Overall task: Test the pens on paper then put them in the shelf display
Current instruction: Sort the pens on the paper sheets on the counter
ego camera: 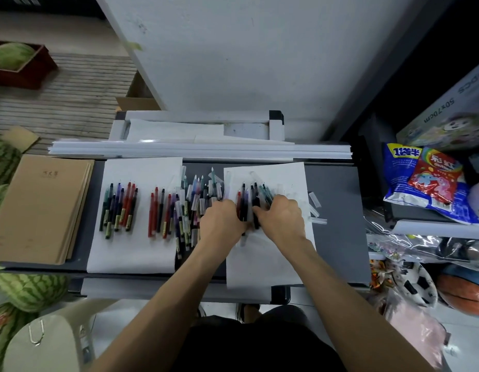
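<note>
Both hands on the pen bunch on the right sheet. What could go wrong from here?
1. Left hand and right hand hold the pen bunch fanned out; some could slip into the middle pile.
2. Tips look uncapped and might smear the right sheet.
3. Loose clear caps beside the right hand could get swept away.

A small general shop. Striped watermelons (pixel 26 288) sit on the floor at the left, one more in a red crate (pixel 26 73). At the right, a shelf (pixel 421 226) holds snack bags (pixel 434 181) and a boxed puzzle (pixel 447 114), with a football (pixel 418 285) and basketball (pixel 464 294) below. The grey table (pixel 337 210) carries stacked brown notebooks (pixel 39 208) and dozens of coloured pens (pixel 120 208).
</note>
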`<state>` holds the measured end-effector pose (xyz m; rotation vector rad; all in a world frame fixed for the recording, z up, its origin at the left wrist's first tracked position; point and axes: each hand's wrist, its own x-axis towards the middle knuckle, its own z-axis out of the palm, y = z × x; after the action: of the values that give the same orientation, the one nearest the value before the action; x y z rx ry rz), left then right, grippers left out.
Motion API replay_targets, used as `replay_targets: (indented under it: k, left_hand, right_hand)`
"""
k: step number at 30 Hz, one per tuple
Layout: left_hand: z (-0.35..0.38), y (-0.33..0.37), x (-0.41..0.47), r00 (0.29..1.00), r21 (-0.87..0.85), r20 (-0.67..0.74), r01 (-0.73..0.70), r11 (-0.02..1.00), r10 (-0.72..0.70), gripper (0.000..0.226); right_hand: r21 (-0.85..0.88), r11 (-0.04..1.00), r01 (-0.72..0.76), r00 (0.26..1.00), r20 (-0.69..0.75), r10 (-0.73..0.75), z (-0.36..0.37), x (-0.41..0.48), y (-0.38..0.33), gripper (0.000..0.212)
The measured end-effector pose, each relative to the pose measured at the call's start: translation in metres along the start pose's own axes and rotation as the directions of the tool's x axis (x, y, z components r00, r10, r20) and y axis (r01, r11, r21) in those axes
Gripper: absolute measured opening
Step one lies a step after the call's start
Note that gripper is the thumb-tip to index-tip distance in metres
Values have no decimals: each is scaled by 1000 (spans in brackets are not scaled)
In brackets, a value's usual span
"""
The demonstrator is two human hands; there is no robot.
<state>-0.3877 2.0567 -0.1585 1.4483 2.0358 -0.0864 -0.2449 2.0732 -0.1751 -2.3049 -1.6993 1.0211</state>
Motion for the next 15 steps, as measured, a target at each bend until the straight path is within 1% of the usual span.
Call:
replay_targets:
  k: [1, 3, 5, 6, 8, 10, 12, 15]
  left_hand:
    - [-1, 0, 1, 1000, -3, -1, -7, 1000, 7, 53]
    - [-3, 1, 1, 1000, -11, 1, -30, 999, 30, 41]
    - [-5, 2, 2, 999, -7, 8, -52, 999, 52, 24]
    - [-4, 2, 1, 998, -4, 5, -63, 998, 63, 21]
    - [-2, 3, 0, 996, -1, -10, -87, 996, 87, 26]
    - [0, 2, -2, 995, -15, -20, -96, 995, 96, 27]
    - [0, 0, -2, 994, -31, 9, -105, 994, 105, 26]
    - [-2, -4, 1, 989, -82, 62, -131, 988, 137, 30]
  right_hand:
    - [-26, 1000, 7, 1000, -8, -7, 0, 0, -1, 40]
    - [-62, 998, 25, 1000, -3, -26, 0, 1, -7, 41]
    - [-79, 996, 36, 999, 30, -34, 0, 3, -14, 34]
    - [-89, 995, 39, 998, 50, -35, 1, 4, -18, 30]
    - [-93, 995, 39, 997, 75, -32, 3, 5, -23, 26]
    - [-59, 998, 31, 995, 98, -25, 5, 3, -24, 30]
    - [-31, 999, 30, 993, 114, -27, 6, 2, -22, 33]
    - [9, 998, 54, 990, 130, -55, 4, 4, -15, 33]
